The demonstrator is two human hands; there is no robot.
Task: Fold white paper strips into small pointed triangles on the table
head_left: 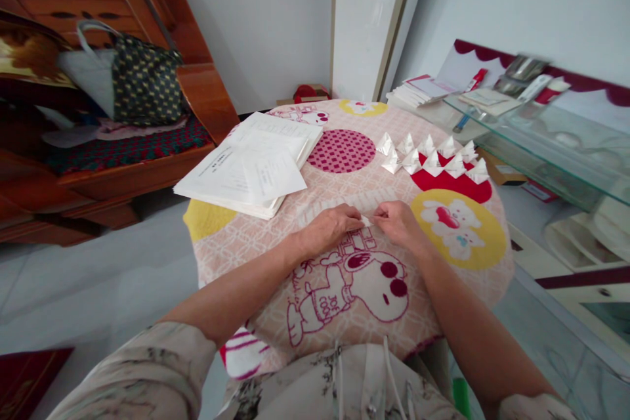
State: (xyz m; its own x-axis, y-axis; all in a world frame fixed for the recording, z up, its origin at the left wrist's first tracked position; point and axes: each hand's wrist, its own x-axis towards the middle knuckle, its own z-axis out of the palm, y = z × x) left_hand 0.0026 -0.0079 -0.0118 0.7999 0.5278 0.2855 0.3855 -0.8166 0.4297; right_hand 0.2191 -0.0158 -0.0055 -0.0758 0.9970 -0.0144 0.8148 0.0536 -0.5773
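Head view: my left hand [339,223] and right hand [398,222] meet over the middle of the round table's printed cloth [216,256], fingertips nearly closed, pinching a small white piece of paper [367,220] from either side. My left thumb and fingers cover much of it, and my right fingertips are drawn together at its other edge (how much paper they have between them, I can't tell). So tiny a piece probably needs fingertips rather than palms, and with both forearms reaching over the cloth, I likely get a steadier grip. Beyond my right hand, folded paper pieces [433,163] stand in two rows, points up, partly over a red patch; I suppose they are lined up there to stay uncrushed and out of my elbows' way. Beyond my left hand lies a thick stack of papers [211,174], smaller loose sheets [275,174] on top, within what I judge an easy reach. Having paper to one side and folded shapes to the other seems to leave the middle to my hands.
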